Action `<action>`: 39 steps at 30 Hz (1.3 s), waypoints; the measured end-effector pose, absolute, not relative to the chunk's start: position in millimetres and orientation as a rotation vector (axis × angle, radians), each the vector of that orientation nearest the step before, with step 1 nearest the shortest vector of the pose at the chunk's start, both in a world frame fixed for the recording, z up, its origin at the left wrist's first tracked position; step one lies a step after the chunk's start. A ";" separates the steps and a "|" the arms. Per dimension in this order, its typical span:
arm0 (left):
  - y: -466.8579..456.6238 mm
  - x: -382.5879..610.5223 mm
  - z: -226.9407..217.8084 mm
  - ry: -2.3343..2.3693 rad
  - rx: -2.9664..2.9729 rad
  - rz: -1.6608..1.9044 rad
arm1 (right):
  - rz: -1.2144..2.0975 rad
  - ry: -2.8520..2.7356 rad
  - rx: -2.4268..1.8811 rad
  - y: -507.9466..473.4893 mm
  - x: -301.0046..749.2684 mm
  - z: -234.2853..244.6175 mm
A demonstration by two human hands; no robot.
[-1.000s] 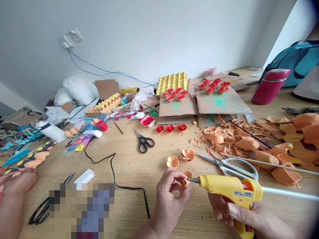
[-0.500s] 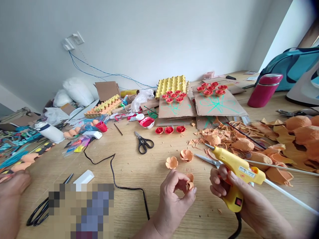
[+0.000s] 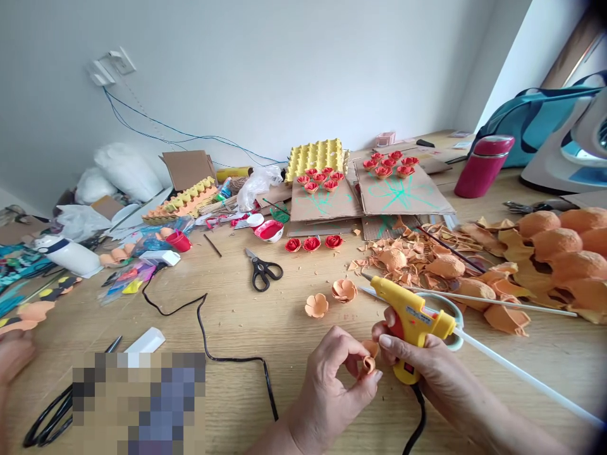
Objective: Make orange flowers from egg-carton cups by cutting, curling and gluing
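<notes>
We had a broad stretch of bare tabletop (image 3: 241, 325) between our left hand (image 3: 329, 379) and the black cable (image 3: 232, 360), whose bends obstructed low movement farther left. Two orange flowers (image 3: 316, 306) stood just ahead of that hand; left of them, a lane ran up toward the red flowers (image 3: 312, 244), flanked by black-handled scissors (image 3: 257, 265). Between our hands we had only a slim gap, narrowed by the curled orange piece (image 3: 368, 365) in our left. Rightward we were hemmed in: the glue gun (image 3: 415, 309) in our right hand (image 3: 429, 360) overlapped pale-handled scissors (image 3: 459, 317), orange scraps (image 3: 392, 259) crowded behind, and its glue stick (image 3: 516, 368) jutted toward the lower right.
</notes>
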State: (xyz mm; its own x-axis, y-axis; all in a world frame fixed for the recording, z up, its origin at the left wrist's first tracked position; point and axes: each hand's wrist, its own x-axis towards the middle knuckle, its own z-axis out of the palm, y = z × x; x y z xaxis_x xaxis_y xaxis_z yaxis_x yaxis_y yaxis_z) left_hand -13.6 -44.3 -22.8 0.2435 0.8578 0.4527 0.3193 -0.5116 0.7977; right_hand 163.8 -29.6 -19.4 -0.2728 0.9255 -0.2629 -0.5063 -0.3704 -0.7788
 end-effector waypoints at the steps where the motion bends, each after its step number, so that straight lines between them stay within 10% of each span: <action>1: -44.1 -13.6 -22.6 1.076 1.961 1.239 | 1.824 -0.690 -0.860 -29.2 165.3 -18.1; 12: -43.5 -17.4 -26.8 1.120 1.930 1.312 | 1.437 -0.646 -0.854 -9.8 195.1 -6.9; 39: -47.0 -17.2 -20.2 1.059 1.994 1.233 | 1.878 -0.984 -0.904 -27.3 162.3 -32.4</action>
State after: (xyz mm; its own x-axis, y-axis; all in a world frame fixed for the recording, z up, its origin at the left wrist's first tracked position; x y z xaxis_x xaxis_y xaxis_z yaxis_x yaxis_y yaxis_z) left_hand -17.2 -47.0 -20.2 0.2648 0.8459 0.4630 0.3295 -0.5306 0.7810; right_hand 162.3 -27.3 -32.4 -0.4128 0.8847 -0.2164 -0.3255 -0.3652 -0.8721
